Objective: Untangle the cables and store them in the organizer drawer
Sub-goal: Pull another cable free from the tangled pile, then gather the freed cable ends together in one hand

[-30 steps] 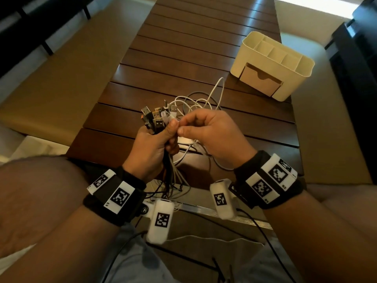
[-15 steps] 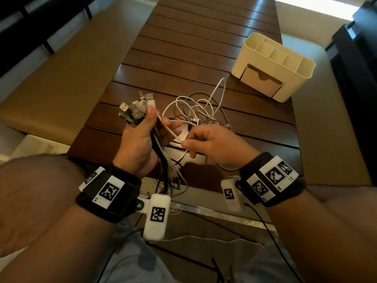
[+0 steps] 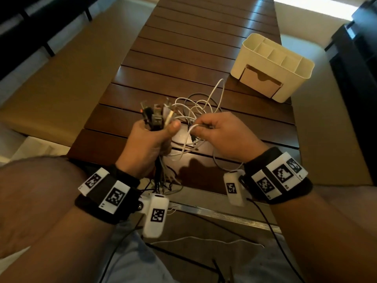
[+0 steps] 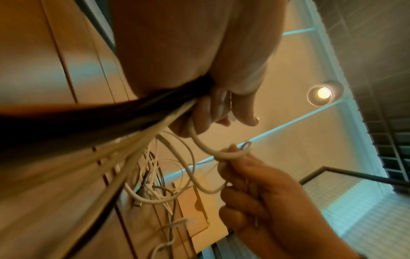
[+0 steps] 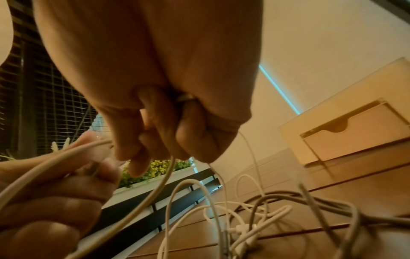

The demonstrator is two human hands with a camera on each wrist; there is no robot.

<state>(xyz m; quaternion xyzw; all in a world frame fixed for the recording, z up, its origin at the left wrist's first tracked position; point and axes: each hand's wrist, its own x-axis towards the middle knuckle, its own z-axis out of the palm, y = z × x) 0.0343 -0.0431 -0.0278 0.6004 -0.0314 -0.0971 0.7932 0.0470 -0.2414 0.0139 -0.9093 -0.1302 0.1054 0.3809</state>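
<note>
My left hand (image 3: 146, 146) is clenched round a bundle of cable ends (image 3: 156, 117), plugs fanned upward, tails hanging past the near edge of the tabletop (image 3: 183, 58). My right hand (image 3: 222, 133) pinches one white cable (image 3: 188, 132) between thumb and fingers, just beside the left thumb. The remaining tangle (image 3: 200, 107) lies loose on the tabletop beyond both hands, toward the near edge. The organizer (image 3: 302, 78) sits at the far right edge, well apart; its drawer (image 3: 259, 81) looks pushed in.

Step in hand, as I judge it: freeing this one strand. Draw it slowly along its own length, watching which loops in the tangle tighten. Stop if one cinches; feed slack back and route the plug through. Hold the left grip firm so the sorted ends don't slip. Yanking risks dragging the heap off the edge.
</note>
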